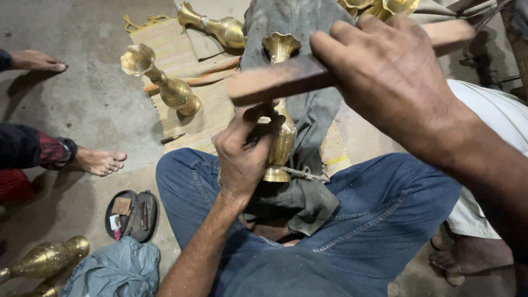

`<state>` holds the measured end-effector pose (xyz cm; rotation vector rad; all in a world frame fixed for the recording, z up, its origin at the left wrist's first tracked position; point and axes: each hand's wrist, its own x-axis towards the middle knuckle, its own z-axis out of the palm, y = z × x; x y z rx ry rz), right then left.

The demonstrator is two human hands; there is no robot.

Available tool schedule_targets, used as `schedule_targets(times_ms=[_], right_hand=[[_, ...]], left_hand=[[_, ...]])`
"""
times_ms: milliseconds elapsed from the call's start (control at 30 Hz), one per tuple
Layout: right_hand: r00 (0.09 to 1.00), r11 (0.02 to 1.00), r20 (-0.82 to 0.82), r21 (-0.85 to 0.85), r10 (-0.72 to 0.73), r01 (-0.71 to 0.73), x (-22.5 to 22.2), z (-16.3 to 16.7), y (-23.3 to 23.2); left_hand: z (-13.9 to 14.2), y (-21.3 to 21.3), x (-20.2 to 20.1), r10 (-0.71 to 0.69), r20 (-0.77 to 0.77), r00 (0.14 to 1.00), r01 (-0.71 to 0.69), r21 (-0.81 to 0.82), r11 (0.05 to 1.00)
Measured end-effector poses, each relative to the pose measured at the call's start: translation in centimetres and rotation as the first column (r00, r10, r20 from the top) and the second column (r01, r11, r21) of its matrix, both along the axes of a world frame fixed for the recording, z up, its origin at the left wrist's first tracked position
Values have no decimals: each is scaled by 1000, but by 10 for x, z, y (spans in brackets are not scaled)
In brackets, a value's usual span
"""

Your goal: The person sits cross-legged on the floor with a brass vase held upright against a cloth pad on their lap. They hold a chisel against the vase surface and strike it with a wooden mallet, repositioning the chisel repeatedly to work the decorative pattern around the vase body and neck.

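Brass vase (pixel 283 137) is standing upright between the knees on grey cloth (pixel 308 118), body half hidden by left hand (pixel 242 151) pinching its neck. Right hand (pixel 393 77) is closing around wooden bar (pixel 280 80) crossing the rim; bar blurred. Two more vases (pixel 165 82) lying at 11 o'clock.

You see a golden brass vase (pixel 281 132), a grey cloth (pixel 308 110), a brown wooden block (pixel 286 80), blue jeans (pixel 379 214), and a tan striped mat (pixel 187 82).
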<state>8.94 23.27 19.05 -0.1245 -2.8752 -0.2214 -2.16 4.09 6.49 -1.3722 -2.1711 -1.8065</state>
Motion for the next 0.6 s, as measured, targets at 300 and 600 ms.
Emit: schedule_targets(times_ms=[300, 600], right_hand=[[989, 994, 112, -35, -94, 99, 0, -3, 0], [999, 997, -8, 67, -32, 33, -1, 8, -7]], left_hand=[[-3, 0, 2, 30, 30, 999, -29, -27, 999], [-2, 0, 2, -17, 34, 999, 17, 12, 1000]])
